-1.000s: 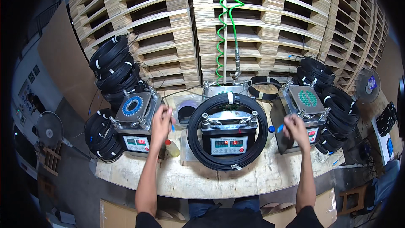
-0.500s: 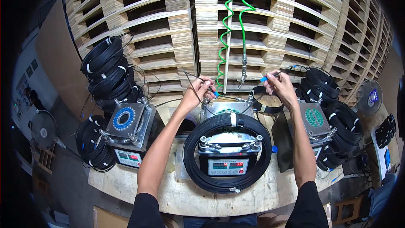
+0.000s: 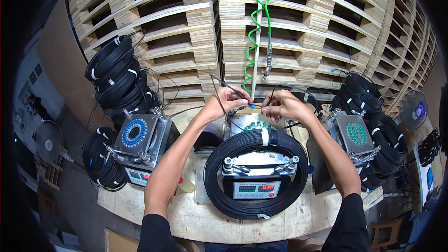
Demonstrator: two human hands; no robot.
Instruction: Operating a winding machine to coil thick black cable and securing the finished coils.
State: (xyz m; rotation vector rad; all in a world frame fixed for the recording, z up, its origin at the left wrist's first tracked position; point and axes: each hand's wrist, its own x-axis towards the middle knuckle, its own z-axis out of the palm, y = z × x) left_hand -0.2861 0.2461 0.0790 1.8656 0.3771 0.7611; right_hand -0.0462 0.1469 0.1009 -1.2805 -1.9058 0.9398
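Observation:
In front of me a thick coil of black cable leans round the middle machine, which has a lit display and a metal top plate with green holders. Behind the coil, my left hand pinches a thin black cable near its blue connector. Facing it closely, my right hand is closed in a pinch on another black cable end. Its fingers hide that tip. The two hands are only a small gap apart, above the holder plate.
A machine with a blue ring of holders stands left; another with green holders stands right. Coiled black cables pile up beyond both. A green spiral air hose with a metal nozzle hangs before stacked pallets.
My right hand has moved left and down, close to my left hand. The blue connector it showed is now hidden. My left hand has shifted slightly right, still holding its cable.

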